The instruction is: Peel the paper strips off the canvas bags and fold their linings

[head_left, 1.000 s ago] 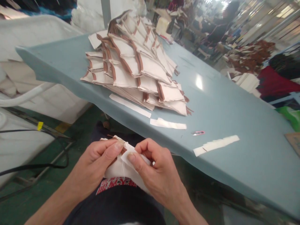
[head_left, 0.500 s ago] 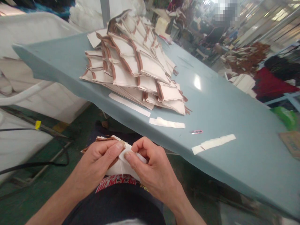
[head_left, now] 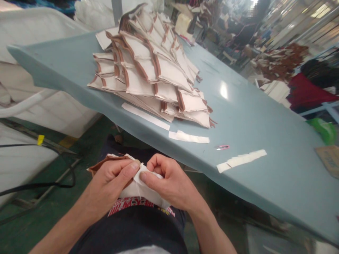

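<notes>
Over my lap, both hands grip one white fabric piece (head_left: 132, 191) with brown edging. My left hand (head_left: 116, 176) is closed, thumb and fingers pinching the cloth near its upper edge, with brown trim sticking out to the left. Close beside it, my right hand (head_left: 168, 180) is closed too, its thumb pressing on a white fold. A thin thread seems to hang from the cloth between the hands. On the table ahead lies a big pile of white fabric pieces with brown edging (head_left: 169, 72). Pink-handled thread snips (head_left: 221, 147) rest nearer the front edge.
The blue-green table (head_left: 251, 120) slants across the view, its edge just beyond my hands. White strips (head_left: 145, 116) lie along its front, another strip (head_left: 242, 160) farther right. White bins (head_left: 39, 35) and a black cable (head_left: 60, 183) are at left. A cardboard piece (head_left: 328, 160) sits at right.
Both hands stay pinched on the fabric at nearly the same spot. The brown trim left of my left hand sticks out slightly more. The view has shifted a little.
</notes>
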### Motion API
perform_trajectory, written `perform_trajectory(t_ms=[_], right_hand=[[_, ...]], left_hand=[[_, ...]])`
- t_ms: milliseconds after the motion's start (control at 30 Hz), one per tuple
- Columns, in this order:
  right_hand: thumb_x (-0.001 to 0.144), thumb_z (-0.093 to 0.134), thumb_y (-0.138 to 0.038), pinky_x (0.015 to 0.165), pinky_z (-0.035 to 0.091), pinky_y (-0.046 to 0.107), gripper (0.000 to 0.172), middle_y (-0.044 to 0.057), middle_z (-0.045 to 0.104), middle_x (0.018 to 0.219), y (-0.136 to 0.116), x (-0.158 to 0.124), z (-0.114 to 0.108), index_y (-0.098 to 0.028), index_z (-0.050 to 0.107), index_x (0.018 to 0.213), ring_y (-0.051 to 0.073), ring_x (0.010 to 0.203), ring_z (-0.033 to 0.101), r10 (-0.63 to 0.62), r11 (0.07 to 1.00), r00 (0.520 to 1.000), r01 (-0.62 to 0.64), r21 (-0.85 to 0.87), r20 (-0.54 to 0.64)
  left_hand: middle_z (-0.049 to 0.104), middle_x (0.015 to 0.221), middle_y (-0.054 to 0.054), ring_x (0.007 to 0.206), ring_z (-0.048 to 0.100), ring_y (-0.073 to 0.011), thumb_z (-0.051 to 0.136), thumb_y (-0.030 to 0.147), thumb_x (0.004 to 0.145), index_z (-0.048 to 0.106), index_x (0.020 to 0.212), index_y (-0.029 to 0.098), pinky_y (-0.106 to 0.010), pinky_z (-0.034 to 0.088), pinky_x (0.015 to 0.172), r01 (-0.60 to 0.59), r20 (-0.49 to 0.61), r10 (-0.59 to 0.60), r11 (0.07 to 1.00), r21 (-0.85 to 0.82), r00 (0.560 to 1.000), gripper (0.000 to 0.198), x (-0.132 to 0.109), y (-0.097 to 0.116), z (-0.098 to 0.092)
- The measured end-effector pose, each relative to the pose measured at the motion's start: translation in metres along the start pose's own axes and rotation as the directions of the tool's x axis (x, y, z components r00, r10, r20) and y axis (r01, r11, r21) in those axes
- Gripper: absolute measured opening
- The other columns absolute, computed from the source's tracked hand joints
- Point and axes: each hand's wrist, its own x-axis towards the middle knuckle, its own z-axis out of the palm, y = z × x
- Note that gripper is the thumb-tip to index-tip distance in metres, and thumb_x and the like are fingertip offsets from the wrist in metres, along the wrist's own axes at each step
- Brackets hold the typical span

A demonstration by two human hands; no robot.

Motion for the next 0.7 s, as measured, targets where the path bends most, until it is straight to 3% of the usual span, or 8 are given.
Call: perform_trajectory(t_ms=[200, 400, 567, 700], right_hand=[[0.094, 0.079, -0.033, 0.049, 0.026, 0.021, 0.024, -0.011, 0.050, 0.063, 0.002, 0.004, -0.001, -0.023, 0.059, 0.085, 0.008, 0.056, 0.038, 0.032, 0.998, 0.999, -0.034, 0.050, 0.033], [0.091, 0.080, -0.031, 0.049, 0.025, 0.020, 0.024, -0.011, 0.050, 0.062, 0.009, 0.009, -0.003, -0.023, 0.058, 0.084, 0.008, 0.055, 0.037, 0.040, 0.992, 0.998, -0.046, 0.118, 0.051], [0.090, 0.087, -0.046, 0.048, 0.026, 0.021, 0.036, -0.010, 0.051, 0.063, 0.014, 0.013, -0.008, -0.024, 0.058, 0.085, 0.008, 0.054, 0.038, 0.067, 0.986, 0.995, -0.077, 0.146, 0.071], [0.090, 0.088, -0.050, 0.049, 0.028, 0.021, 0.040, -0.009, 0.054, 0.066, 0.016, 0.013, -0.010, -0.024, 0.059, 0.085, 0.009, 0.057, 0.041, 0.035, 0.990, 0.999, -0.040, 0.133, 0.040]], left_hand=[[0.047, 0.060, 0.002, 0.054, 0.038, -0.0140, 0.060, 0.064, 0.093, 0.063, 0.062, 0.021, -0.026, 0.030, 0.045, 0.052, 0.002, -0.052, 0.999, 0.005, 0.999, 0.053, 0.005, 0.003, 0.002], [0.040, 0.058, 0.004, 0.053, 0.033, -0.0137, 0.060, 0.067, 0.096, 0.052, 0.060, 0.025, -0.027, 0.028, 0.046, 0.060, -0.006, -0.060, 0.998, 0.033, 0.998, 0.056, 0.003, 0.000, 0.003], [0.074, 0.074, -0.004, 0.068, 0.064, -0.0217, 0.053, 0.063, 0.107, 0.075, 0.071, 0.023, -0.028, 0.052, 0.060, 0.047, -0.016, -0.046, 0.995, 0.087, 0.999, 0.058, 0.002, -0.017, 0.000], [0.083, 0.082, -0.003, 0.073, 0.073, -0.0238, 0.070, 0.057, 0.098, 0.084, 0.081, 0.024, -0.028, 0.059, 0.064, 0.019, -0.013, -0.019, 0.999, 0.049, 1.000, 0.040, 0.003, -0.019, 0.001]])
